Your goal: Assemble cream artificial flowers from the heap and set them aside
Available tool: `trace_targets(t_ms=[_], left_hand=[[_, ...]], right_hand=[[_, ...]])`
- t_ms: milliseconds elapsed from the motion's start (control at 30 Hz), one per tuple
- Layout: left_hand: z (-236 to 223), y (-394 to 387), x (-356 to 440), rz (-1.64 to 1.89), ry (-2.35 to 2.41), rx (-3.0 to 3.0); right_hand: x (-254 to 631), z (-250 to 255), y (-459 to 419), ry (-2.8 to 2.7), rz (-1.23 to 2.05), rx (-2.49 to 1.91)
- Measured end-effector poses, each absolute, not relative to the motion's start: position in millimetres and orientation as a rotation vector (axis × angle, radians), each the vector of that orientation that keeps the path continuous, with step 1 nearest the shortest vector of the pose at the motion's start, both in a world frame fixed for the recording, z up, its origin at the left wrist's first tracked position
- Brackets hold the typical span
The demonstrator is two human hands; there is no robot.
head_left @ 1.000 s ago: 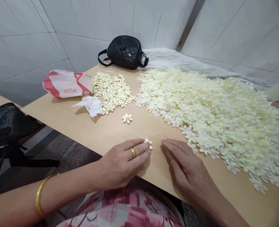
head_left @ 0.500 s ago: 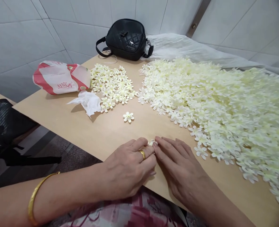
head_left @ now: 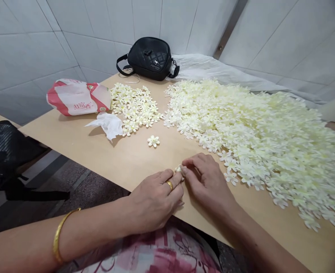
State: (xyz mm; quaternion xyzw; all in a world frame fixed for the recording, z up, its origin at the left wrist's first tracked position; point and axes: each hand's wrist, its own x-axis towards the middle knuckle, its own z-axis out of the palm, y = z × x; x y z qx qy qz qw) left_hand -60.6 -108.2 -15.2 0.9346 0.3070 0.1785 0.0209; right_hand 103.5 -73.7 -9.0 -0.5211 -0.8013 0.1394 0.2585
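Note:
Near the table's front edge, my left hand (head_left: 158,199) holds a small cream artificial flower (head_left: 178,168) down with its fingertips; a gold ring and a bangle show on this side. My right hand (head_left: 208,182) pinches the same flower's right side between thumb and forefinger. Most of that flower is hidden by my fingers. A single loose flower (head_left: 153,141) lies face up just beyond my hands. Past it sits a small heap of flowers (head_left: 136,106). The big pile of pale flowers (head_left: 249,140) spreads over the right side.
On the tan table (head_left: 99,159) stand a red-and-white paper packet (head_left: 78,99) and a crumpled white tissue (head_left: 108,124). A black handbag (head_left: 149,58) rests at the back, beside white sheeting (head_left: 201,66) along the tiled wall. A black mesh bag (head_left: 8,148) is at the left.
My right hand's fingers have gone from lying fairly straight beside the flower to bending and pinching it. My left hand stays on the flower. The view has shifted slightly.

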Motion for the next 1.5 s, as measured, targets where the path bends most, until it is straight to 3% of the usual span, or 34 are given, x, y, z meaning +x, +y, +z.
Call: trace_targets(t_ms=[200,367,533,633,933,1267,1500], left_hand=[[-10.2,-107.6,-65.3,0.656,0.924,2.688],[6.5,-82.0,-73.4,1.07,1.121,2.033],[20.6,-36.7,-48.4,0.869,0.99,1.348],[24.6,-18.9,-24.2,0.941,0.846,1.188],[27.8,-0.5,4.0,1.036,0.762,1.056],[16.9,3.6,-2.3,0.929,0.729,1.049],[10.3,-1.3,2.1,1.152,0.925,1.155]], right_hand=[[90.2,-10.1,-75.7,-2.191,0.359,-1.479],[100.5,4.8,-66.0,-2.002,0.51,-1.468],[110.1,32.1,-42.6,-1.909,0.517,-1.38],[113.7,35.0,-32.0,-1.807,0.491,-1.34],[128.8,18.8,-28.1,-1.455,1.052,-1.132],[126.6,18.7,-30.0,-1.493,0.894,-1.26],[111.4,-4.6,-31.5,-1.98,-0.132,-1.158]])
